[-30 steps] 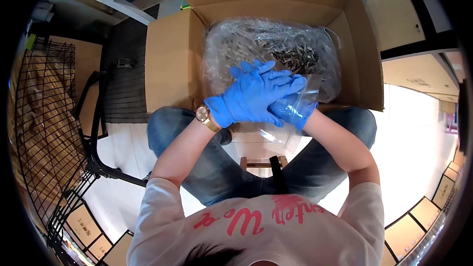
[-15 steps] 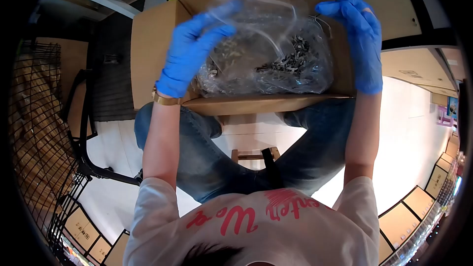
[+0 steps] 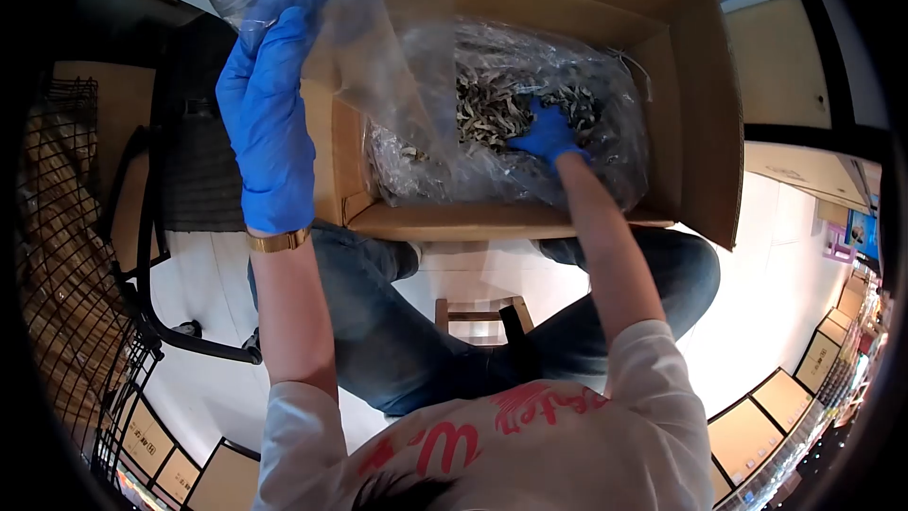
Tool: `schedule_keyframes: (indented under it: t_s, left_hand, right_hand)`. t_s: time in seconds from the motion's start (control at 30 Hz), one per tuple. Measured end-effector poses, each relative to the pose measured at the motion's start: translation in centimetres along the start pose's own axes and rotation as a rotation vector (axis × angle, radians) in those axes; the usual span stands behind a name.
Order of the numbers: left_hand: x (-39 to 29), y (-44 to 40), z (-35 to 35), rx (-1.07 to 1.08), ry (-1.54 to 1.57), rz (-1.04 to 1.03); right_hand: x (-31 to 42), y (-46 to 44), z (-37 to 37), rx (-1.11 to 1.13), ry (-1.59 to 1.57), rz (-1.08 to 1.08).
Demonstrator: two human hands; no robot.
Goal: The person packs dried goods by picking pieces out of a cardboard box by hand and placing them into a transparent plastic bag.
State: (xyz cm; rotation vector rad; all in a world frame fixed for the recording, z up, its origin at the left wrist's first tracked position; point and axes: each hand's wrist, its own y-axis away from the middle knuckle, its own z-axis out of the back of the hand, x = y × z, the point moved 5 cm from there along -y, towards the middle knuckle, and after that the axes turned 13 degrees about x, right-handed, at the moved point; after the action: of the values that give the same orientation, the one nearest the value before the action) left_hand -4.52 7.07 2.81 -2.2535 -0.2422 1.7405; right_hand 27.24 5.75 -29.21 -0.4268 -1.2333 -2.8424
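A blue-gloved left hand, my left hand [image 3: 270,132], is raised at the upper left with its fingers closed on a clear zip bag [image 3: 378,66]. The bag hangs across the box's left part, and its plastic partly veils my fingertips. My right hand [image 3: 550,132], also gloved in blue, reaches down into dried dark-and-pale strips [image 3: 492,109]. Its thumb stands apart from the fingers, whose tips are partly sunk among the strips. A large clear plastic liner bag [image 3: 610,147] surrounds the strips inside a cardboard box [image 3: 705,123].
The box stands in front of my knees, its flaps folded out. A wooden stool [image 3: 473,314] shows between my legs. At the left are a black wire cart [image 3: 71,227] and a dark ribbed mat [image 3: 203,170]. Cabinets [image 3: 785,66] stand at the right.
My left hand has carried the zip bag up and to the left. My right hand has left the box's right side and gone down into the strips. The liner now lies more open.
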Motion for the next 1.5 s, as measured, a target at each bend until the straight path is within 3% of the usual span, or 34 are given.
schedule_keyframes:
  t_s: [0.07, 0.13, 0.2, 0.23, 0.3, 0.4, 0.53, 0.63, 0.77, 0.87, 0.97, 1.03, 1.17, 1.23, 1.33, 1.5]
  left_hand:
    - [0.6, -0.3, 0.4, 0.007, 0.030, 0.007]
    - [1.0, 0.0, 0.4, -0.012, -0.015, 0.064]
    - [1.0, 0.7, 0.2, -0.016, -0.064, 0.094]
    - [1.0, 1.0, 0.1, -0.013, -0.111, 0.120]
    - [1.1, 1.4, -0.2, 0.006, -0.129, 0.149]
    - [1.0, 1.7, -1.5, 0.077, -0.138, 0.164]
    - [0.3, 1.7, -2.9, 0.057, -0.086, 0.151]
    - [-0.2, 1.7, -2.5, 0.042, -0.072, 0.138]
    - [0.1, 1.8, -0.2, 0.076, -0.077, 0.078]
    - [0.0, 1.6, 0.2, 0.068, -0.085, 0.065]
    - [0.1, 1.6, 0.8, -0.081, 0.008, 0.080]
    - [-0.2, 1.3, 0.8, -0.082, 0.012, 0.047]
    - [-0.2, 1.4, 1.4, -0.004, 0.079, -0.027]
    - [-0.4, 1.5, 1.2, -0.014, 0.076, -0.008]
    - [-0.8, 1.3, 0.5, -0.069, 0.010, 0.058]
    - [-0.3, 1.3, 0.3, -0.075, 0.025, 0.031]
  right_hand:
    - [2.5, 0.1, 0.7, -0.151, 0.127, -0.122]
    - [4.0, -0.2, 1.2, -0.091, 0.246, -0.156]
    - [5.5, -2.2, 0.6, -0.387, 0.577, 0.034]
    - [5.5, -3.0, 0.6, -0.387, 0.577, 0.040]
    - [4.4, -4.3, 0.2, -0.187, 0.297, -0.123]
    - [5.7, -3.4, 1.1, -0.211, 0.190, -0.192]
    - [4.4, -5.5, 1.4, -0.172, -0.023, -0.090]
    - [4.8, -4.6, 1.1, -0.324, 0.013, -0.106]
    - [3.3, -5.3, 0.3, -0.304, 0.136, -0.110]
    - [0.9, -9.0, -0.7, -0.343, -0.084, 0.225]
    - [1.1, -7.6, -0.7, -0.288, -0.243, 0.142]
    - [2.1, -6.7, -0.6, -0.517, 0.116, 0.057]
    - [1.1, -7.3, 1.2, -0.427, 0.111, 0.199]
    - [0.4, -7.4, 1.3, -0.268, -0.139, 0.188]
    - [-0.5, -8.9, 0.0, -0.395, 0.093, 0.287]
    - [-0.3, -7.9, 1.0, -0.364, -0.086, 0.200]
